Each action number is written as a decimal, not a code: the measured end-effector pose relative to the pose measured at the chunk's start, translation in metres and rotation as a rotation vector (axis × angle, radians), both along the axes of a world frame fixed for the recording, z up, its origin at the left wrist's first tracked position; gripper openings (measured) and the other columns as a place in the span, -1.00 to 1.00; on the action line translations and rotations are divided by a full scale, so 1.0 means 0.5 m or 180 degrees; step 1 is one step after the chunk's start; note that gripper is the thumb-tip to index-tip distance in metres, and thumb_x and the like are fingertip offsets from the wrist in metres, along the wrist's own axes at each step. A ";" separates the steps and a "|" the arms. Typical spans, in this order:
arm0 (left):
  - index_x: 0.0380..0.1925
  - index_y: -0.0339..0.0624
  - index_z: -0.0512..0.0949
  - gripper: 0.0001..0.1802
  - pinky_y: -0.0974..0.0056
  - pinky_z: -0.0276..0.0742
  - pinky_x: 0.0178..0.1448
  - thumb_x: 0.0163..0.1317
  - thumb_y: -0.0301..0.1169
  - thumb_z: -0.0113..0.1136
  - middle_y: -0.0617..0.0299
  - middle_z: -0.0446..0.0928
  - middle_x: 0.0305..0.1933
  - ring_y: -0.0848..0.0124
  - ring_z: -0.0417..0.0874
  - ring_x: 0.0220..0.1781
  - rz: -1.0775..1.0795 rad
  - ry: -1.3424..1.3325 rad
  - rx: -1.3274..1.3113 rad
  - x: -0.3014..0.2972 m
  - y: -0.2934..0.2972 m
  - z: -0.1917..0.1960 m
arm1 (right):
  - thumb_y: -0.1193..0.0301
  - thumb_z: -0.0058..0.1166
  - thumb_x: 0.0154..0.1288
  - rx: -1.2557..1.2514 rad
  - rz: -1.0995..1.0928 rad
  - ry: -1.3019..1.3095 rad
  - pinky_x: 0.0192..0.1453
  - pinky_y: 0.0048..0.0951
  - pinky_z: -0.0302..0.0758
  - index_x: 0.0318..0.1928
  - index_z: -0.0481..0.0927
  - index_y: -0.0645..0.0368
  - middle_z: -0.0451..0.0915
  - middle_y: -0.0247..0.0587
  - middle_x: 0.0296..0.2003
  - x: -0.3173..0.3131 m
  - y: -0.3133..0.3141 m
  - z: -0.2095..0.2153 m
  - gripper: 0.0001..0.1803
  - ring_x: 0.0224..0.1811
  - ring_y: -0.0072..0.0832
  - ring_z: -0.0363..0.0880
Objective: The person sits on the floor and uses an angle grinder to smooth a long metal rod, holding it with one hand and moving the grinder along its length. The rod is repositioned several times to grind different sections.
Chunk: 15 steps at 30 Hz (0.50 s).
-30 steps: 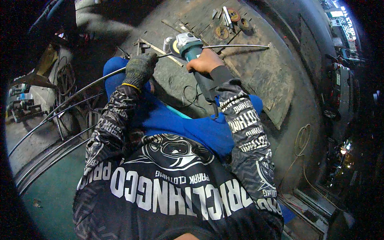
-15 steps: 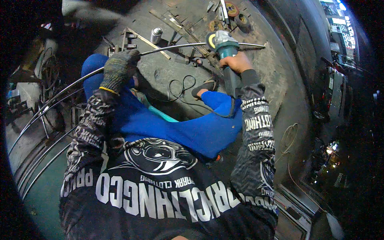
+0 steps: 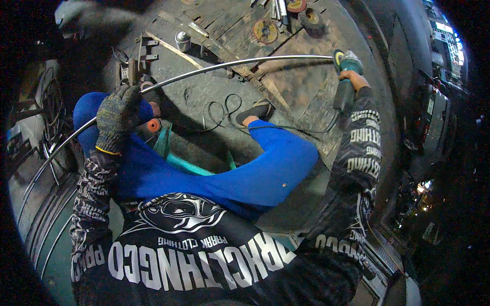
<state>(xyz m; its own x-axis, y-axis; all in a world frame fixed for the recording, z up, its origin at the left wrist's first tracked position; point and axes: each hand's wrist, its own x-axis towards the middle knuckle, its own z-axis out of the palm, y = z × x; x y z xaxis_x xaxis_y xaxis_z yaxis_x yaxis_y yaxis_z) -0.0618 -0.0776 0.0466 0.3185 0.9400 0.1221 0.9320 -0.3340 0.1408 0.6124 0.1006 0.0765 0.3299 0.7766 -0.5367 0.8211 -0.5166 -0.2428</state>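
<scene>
My left hand (image 3: pixel 117 116), in a grey knit glove, is closed round a long thin metal rod (image 3: pixel 224 65) beside my left knee. From there the rod runs across to the right in a shallow arc, and its other end bends down to the far left. At the rod's right end my bare right hand (image 3: pixel 353 79) grips a green and black angle grinder (image 3: pixel 345 93). Its yellowish disc (image 3: pixel 337 57) is at the rod's tip; whether they touch I cannot tell. The grinder's black cord (image 3: pixel 301 128) loops over the floor between my legs.
A spray can (image 3: pixel 181 42) stands beyond the rod, near wooden strips (image 3: pixel 176 50) and metal brackets (image 3: pixel 148 50). Grinding discs (image 3: pixel 265 31) and metal offcuts (image 3: pixel 279 11) lie at the far side. Other rods (image 3: pixel 57 229) extend at left. A teal metal frame (image 3: pixel 189 166) is beneath my legs.
My right hand has moved right with the grinder, from partway along the rod to its right end. My gloved left hand has shifted a little left and down, still on the rod.
</scene>
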 end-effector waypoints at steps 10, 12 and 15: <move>-0.14 -0.03 0.55 -0.75 0.04 0.50 -0.22 0.13 -0.36 0.17 0.12 0.59 -0.26 0.07 0.61 -0.27 0.0271 0.0102 -0.0337 -0.016 -0.019 0.021 | 0.14 0.17 0.07 0.0268 -0.0269 0.0386 -0.06 -0.41 0.45 -0.31 0.72 -0.02 0.64 -0.32 -0.21 0.094 0.059 0.012 -0.74 -0.18 -0.41 0.56; -0.17 -0.02 0.55 -0.77 0.03 0.50 -0.24 0.14 -0.36 0.17 0.13 0.58 -0.28 0.07 0.60 -0.28 0.0239 0.0045 -0.0371 -0.011 -0.012 0.028 | 0.17 0.18 0.06 0.0364 -0.0143 0.0274 -0.09 -0.42 0.46 -0.34 0.72 -0.01 0.64 -0.33 -0.25 0.068 0.052 0.001 -0.77 -0.23 -0.43 0.56; -0.20 0.00 0.55 -0.81 0.04 0.51 -0.26 0.15 -0.34 0.15 0.13 0.58 -0.30 0.08 0.61 -0.28 0.0183 0.0018 -0.0502 0.001 0.010 0.028 | 0.22 0.20 0.05 0.0569 0.0744 -0.0060 -0.15 -0.44 0.47 -0.40 0.72 0.01 0.64 -0.34 -0.32 0.015 0.032 -0.032 -0.81 -0.30 -0.46 0.56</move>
<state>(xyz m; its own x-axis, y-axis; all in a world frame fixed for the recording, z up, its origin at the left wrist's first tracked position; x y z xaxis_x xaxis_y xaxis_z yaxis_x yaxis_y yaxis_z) -0.0612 -0.0729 0.0608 0.2637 0.9641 -0.0302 0.9499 -0.2541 0.1821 0.6200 0.1164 0.0605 0.1396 0.9144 -0.3801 0.9181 -0.2633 -0.2963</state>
